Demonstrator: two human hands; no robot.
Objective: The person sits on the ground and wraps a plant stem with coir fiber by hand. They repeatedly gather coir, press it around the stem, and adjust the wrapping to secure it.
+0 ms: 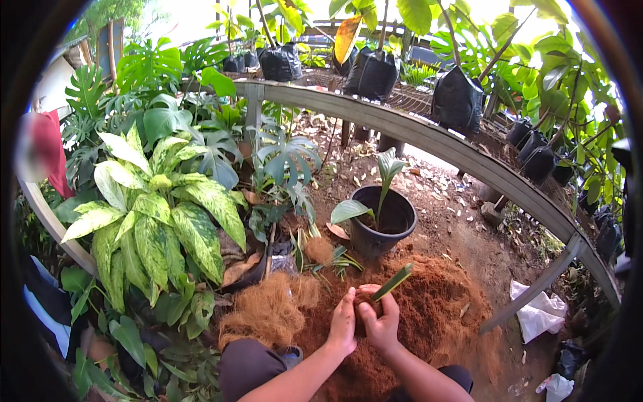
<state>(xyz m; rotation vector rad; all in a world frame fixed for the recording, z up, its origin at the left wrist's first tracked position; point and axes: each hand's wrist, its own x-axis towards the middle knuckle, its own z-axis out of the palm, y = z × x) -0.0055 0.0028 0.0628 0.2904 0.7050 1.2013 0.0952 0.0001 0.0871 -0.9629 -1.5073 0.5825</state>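
My left hand and my right hand are cupped around a ball of brown growing medium, pressing it from both sides. A cut green leaf piece sticks out of the ball, tilted up to the right. Below and to the right of the hands spreads a heap of reddish-brown coco peat. Loose coconut fibre lies to the left, by my knee. Beyond the hands, a finished-looking brown fibre ball rests near some long cut leaves.
A black plastic pot with a young plant stands just beyond the heap. A large variegated plant fills the left. A curved-looking wooden rail borders a mesh bench with black grow bags. A white sack lies at right.
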